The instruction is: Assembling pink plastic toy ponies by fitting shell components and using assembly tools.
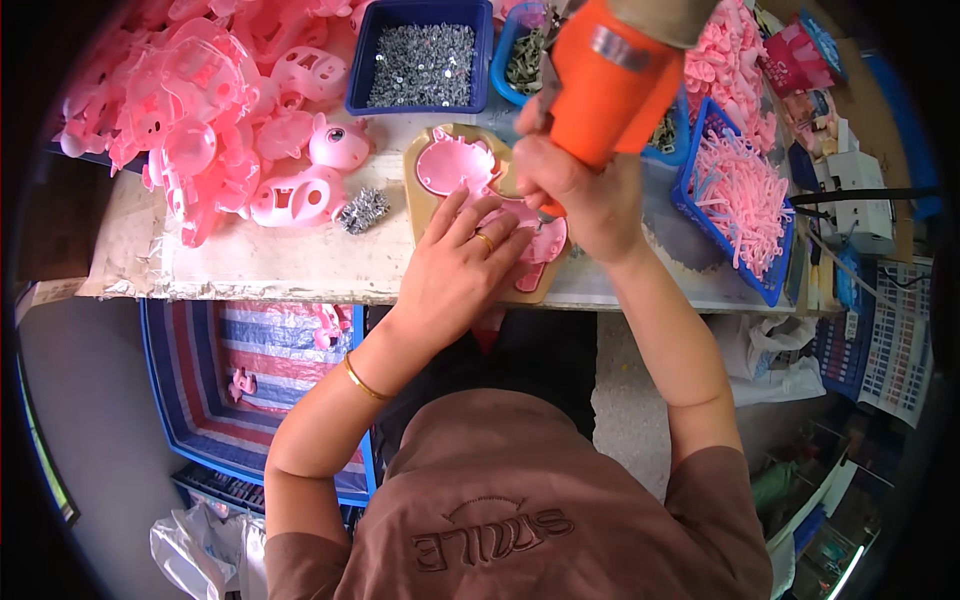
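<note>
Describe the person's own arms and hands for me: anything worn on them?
No gloves. The left hand has a gold-coloured ring; a slim gold-coloured bangle circles the left arm. No jewellery shows on the right hand. Both shirt sleeves are short and brown.

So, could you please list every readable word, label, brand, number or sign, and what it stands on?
Brown fabric shirt: one legible embroidered word, which I won't copy.
White printed paper sheet, right: too small to read.
Orange handheld power driver: silver patch, too blurred.
</note>
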Demonstrator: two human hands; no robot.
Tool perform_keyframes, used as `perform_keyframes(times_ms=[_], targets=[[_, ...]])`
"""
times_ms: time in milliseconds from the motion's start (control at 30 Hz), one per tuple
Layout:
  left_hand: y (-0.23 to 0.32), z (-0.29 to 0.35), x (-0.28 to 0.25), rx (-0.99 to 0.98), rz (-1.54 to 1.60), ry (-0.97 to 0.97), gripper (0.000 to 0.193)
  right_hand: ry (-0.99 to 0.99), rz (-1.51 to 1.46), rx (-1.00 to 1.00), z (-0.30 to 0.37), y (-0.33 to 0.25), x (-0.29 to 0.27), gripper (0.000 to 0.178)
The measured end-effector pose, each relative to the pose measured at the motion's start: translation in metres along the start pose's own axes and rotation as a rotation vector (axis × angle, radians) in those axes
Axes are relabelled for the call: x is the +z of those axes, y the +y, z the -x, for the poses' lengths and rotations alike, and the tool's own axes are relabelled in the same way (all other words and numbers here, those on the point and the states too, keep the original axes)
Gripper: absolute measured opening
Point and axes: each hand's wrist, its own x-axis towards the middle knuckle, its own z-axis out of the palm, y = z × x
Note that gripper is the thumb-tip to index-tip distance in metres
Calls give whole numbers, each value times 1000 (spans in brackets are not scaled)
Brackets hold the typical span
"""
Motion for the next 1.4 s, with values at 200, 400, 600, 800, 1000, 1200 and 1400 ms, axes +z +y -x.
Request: perform_keyframes(times_ms=[200, 400, 600, 800, 1000, 1200, 1400], targets=[[7, 17, -13, -3, 11, 116, 29, -129, 169, -376, -29, -31, 37, 55], [2, 34, -24, -41, 95, 144, 21, -250, 710, -400, -30, -99, 21, 34], [10, 30, -29, -69, 152, 194, 21, 324, 385, -821, -135, -140, -30, 42], [8, 31, -29, -107, 185, 224, 20, -189, 454, -569, -151, -149, -33, 49], [-3, -10, -30, -335, 252, 284, 32, -302, -54, -389, -120, -140, 4, 45], [-3, -22, -24, -312, 234, 266, 30, -14, -46, -382, -88, -149, 28, 31], [-6, -19, -14, -325, 235, 313, 20, -85, 111, -694, -90, -127, 12, 11]])
